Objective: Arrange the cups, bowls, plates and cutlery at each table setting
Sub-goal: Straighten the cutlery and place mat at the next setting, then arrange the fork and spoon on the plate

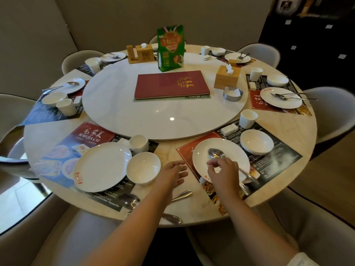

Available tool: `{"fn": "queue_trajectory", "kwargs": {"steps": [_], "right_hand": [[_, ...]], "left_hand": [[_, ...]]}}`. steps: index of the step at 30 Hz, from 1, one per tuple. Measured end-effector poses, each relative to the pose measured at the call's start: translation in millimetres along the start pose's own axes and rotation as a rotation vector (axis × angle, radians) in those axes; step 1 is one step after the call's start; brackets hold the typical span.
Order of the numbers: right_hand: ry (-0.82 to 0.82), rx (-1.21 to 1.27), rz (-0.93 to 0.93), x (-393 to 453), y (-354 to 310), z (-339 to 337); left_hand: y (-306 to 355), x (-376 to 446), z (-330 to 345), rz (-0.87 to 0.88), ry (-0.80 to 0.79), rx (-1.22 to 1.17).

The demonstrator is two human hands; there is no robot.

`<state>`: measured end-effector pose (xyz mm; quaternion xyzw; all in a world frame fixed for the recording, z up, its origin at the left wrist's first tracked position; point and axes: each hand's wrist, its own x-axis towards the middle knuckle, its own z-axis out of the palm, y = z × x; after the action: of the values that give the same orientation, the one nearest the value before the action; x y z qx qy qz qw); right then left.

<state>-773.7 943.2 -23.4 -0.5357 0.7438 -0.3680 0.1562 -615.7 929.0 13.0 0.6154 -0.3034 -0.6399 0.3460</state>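
Two settings near the turntable: both sit on the side closest to the person, one to its left, one to its right.
Step in hand: cutlery is being laid on the right plate, I judge.
Right hand: over that plate, fingers pinched narrow on the fork and spoon shafts, the heads pointing toward the turntable.
Left hand: hovering above bare tabletop between the two settings, fingers loosely spread, holding nothing.
Left setting: plate, bowl touching its rim, cup nearer the turntable; its plate carries no cutlery.
Loose cutlery: steel pieces lie at the tabletop edge, farthest from the turntable, partly under the left forearm.
Next move, likely: release the pair flat on the plate, then lift the loose pieces onto the left plate.
Materials: glossy white round crockery; polished steel; printed paper mats; pale veined stone tabletop.
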Motion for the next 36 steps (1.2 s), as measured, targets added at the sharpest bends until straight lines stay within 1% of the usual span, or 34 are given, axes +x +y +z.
{"fn": "queue_trajectory", "kwargs": {"steps": [3, 8, 10, 13, 18, 22, 27, 29, 33, 36], "right_hand": [[-0.035, 0.092, -0.066, -13, -28, 19], [-0.093, 0.23, -0.063, -44, -80, 52], [-0.138, 0.307, -0.023, -62, -103, 66], [-0.182, 0.351, 0.028, -93, -136, 90], [-0.174, 0.398, 0.155, -136, -187, 133], [-0.136, 0.439, 0.215, -164, -210, 160], [-0.117, 0.447, 0.305, -182, -228, 180], [-0.113, 0.449, 0.349, -180, -231, 186], [-0.124, 0.406, 0.433, -166, -234, 205], [-0.135, 0.346, 0.461, -153, -236, 213]], "left_hand": [[2, -6, -30, 0.033, 0.053, -0.043], [3, -23, -98, 0.081, 0.088, -0.138], [1, -31, -130, 0.096, 0.117, -0.158], [-1, -42, -180, 0.104, 0.157, -0.151], [-1, -53, -255, 0.11, 0.17, -0.151], [-4, -49, -301, 0.113, 0.173, -0.147], [-5, -39, -332, 0.111, 0.18, -0.153], [-6, -33, -337, 0.125, 0.213, -0.139], [-5, -9, -342, 0.137, 0.276, -0.066], [-2, 10, -340, 0.117, 0.313, -0.003]]}}
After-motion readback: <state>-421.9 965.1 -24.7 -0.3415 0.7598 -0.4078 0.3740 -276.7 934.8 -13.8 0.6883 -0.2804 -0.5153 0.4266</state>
